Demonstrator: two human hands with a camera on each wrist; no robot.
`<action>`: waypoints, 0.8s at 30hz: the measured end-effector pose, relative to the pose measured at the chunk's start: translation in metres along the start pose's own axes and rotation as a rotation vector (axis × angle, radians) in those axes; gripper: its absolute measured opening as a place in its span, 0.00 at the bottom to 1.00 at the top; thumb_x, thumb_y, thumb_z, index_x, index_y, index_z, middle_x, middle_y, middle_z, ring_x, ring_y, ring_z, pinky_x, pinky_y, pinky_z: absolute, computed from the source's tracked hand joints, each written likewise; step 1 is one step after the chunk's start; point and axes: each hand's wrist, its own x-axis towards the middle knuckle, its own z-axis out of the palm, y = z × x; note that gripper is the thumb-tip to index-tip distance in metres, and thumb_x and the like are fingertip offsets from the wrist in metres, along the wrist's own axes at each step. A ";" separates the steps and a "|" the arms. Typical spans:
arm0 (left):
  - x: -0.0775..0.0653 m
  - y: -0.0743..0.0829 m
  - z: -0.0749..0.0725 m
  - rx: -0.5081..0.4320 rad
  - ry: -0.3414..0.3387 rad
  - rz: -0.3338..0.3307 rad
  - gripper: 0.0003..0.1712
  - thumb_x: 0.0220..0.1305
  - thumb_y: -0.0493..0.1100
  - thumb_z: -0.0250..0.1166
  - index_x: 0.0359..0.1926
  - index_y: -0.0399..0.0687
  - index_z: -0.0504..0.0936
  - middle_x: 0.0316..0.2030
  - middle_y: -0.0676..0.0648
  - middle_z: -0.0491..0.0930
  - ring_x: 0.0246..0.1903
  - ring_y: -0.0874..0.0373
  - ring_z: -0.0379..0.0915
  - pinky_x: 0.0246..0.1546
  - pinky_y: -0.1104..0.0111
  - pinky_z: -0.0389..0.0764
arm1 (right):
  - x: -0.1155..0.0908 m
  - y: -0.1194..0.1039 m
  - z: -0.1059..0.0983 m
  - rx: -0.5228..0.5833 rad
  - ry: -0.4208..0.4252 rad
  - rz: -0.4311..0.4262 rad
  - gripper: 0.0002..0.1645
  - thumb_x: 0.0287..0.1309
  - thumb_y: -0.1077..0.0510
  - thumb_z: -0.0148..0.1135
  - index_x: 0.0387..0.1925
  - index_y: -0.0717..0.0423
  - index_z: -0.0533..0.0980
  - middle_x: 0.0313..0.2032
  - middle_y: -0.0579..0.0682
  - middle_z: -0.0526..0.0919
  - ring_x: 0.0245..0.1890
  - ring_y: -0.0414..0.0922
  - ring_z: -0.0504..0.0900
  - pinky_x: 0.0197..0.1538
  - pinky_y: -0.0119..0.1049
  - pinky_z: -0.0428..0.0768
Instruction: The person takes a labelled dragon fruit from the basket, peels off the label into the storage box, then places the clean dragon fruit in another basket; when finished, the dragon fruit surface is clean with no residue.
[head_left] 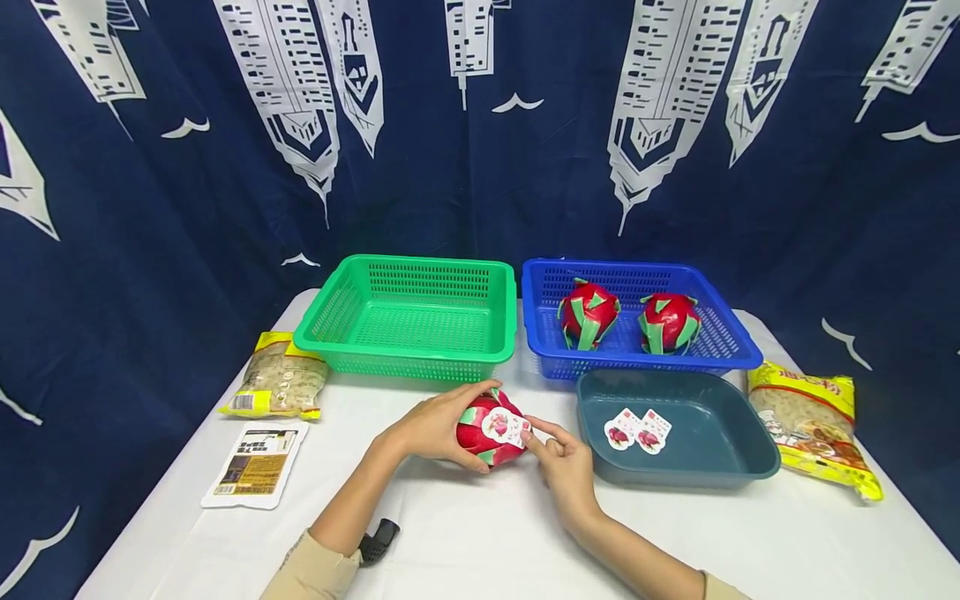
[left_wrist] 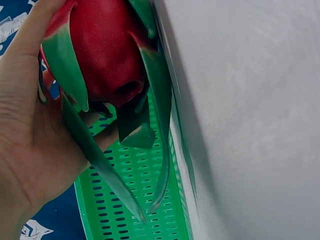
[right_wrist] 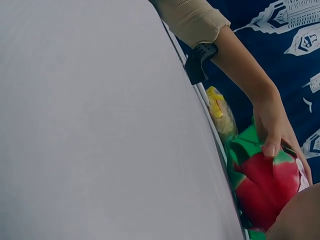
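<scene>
A red dragon fruit (head_left: 471, 438) with green scales rests on the white tabletop, gripped from its left side by my left hand (head_left: 431, 427). Across its front lies a white sticker (head_left: 498, 425) printed with a fruit picture. My right hand (head_left: 566, 473) pinches the right edge of that sticker between thumb and forefinger, against the fruit. The left wrist view shows the dragon fruit (left_wrist: 107, 50) in my left palm, long green scales hanging from it. In the right wrist view my left thumb lies on the dragon fruit (right_wrist: 262, 185), and only a sliver of the sticker (right_wrist: 302, 176) shows.
Behind stand a green basket (head_left: 405, 362) and a blue basket (head_left: 547, 354) containing two dragon fruits (head_left: 590, 313). A dark teal tray (head_left: 712, 429) at right contains two stickers (head_left: 651, 432). Yellow bags (head_left: 277, 379) flank both sides, with a white packet (head_left: 255, 467) at left.
</scene>
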 end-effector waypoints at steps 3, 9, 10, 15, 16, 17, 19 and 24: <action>0.000 0.000 0.000 0.000 0.001 0.002 0.63 0.31 0.70 0.73 0.68 0.75 0.49 0.62 0.57 0.63 0.55 0.60 0.64 0.47 0.58 0.73 | 0.000 -0.001 0.002 0.116 0.009 0.056 0.18 0.51 0.63 0.67 0.44 0.68 0.77 0.09 0.41 0.53 0.10 0.34 0.51 0.16 0.27 0.49; 0.000 0.001 0.001 -0.005 0.004 0.008 0.62 0.31 0.69 0.73 0.68 0.73 0.49 0.62 0.57 0.62 0.56 0.60 0.64 0.48 0.56 0.73 | 0.001 -0.006 0.004 0.202 0.041 0.127 0.14 0.53 0.64 0.64 0.39 0.71 0.77 0.10 0.40 0.54 0.09 0.33 0.50 0.17 0.26 0.48; 0.000 0.001 0.001 -0.006 0.004 0.008 0.62 0.31 0.69 0.73 0.68 0.73 0.49 0.62 0.57 0.62 0.56 0.59 0.64 0.48 0.56 0.73 | 0.000 -0.008 0.004 0.196 0.043 0.132 0.14 0.53 0.64 0.65 0.39 0.71 0.77 0.11 0.40 0.54 0.09 0.33 0.50 0.17 0.26 0.48; 0.000 0.002 0.002 -0.004 0.006 0.005 0.61 0.32 0.70 0.72 0.68 0.73 0.50 0.62 0.56 0.63 0.55 0.59 0.64 0.47 0.57 0.74 | -0.004 -0.016 0.000 0.149 0.033 0.135 0.15 0.52 0.63 0.65 0.39 0.71 0.76 0.11 0.40 0.55 0.10 0.34 0.51 0.16 0.26 0.50; 0.000 0.002 0.002 -0.003 0.007 0.005 0.61 0.32 0.71 0.72 0.68 0.73 0.50 0.61 0.56 0.63 0.55 0.59 0.65 0.47 0.57 0.74 | -0.005 -0.019 0.000 0.144 0.026 0.132 0.15 0.52 0.62 0.66 0.38 0.70 0.77 0.11 0.40 0.55 0.10 0.34 0.51 0.17 0.26 0.51; 0.001 0.001 0.003 -0.006 0.009 0.007 0.61 0.32 0.71 0.71 0.68 0.73 0.51 0.61 0.56 0.64 0.54 0.59 0.65 0.46 0.58 0.74 | -0.006 -0.022 -0.001 0.141 0.016 0.125 0.14 0.52 0.62 0.65 0.37 0.69 0.77 0.11 0.40 0.56 0.11 0.34 0.51 0.17 0.26 0.51; 0.001 0.000 0.002 -0.011 0.013 0.008 0.61 0.32 0.72 0.71 0.68 0.72 0.51 0.60 0.56 0.64 0.53 0.59 0.66 0.46 0.58 0.74 | -0.010 -0.030 -0.003 0.140 -0.015 0.106 0.10 0.53 0.62 0.65 0.35 0.66 0.78 0.11 0.40 0.57 0.11 0.34 0.52 0.17 0.26 0.52; 0.001 -0.006 -0.001 -0.062 0.025 -0.025 0.62 0.31 0.72 0.71 0.68 0.70 0.51 0.59 0.57 0.65 0.52 0.61 0.66 0.47 0.60 0.73 | -0.013 -0.062 -0.015 0.194 -0.083 -0.009 0.03 0.57 0.65 0.60 0.30 0.57 0.79 0.12 0.40 0.61 0.12 0.35 0.52 0.19 0.29 0.49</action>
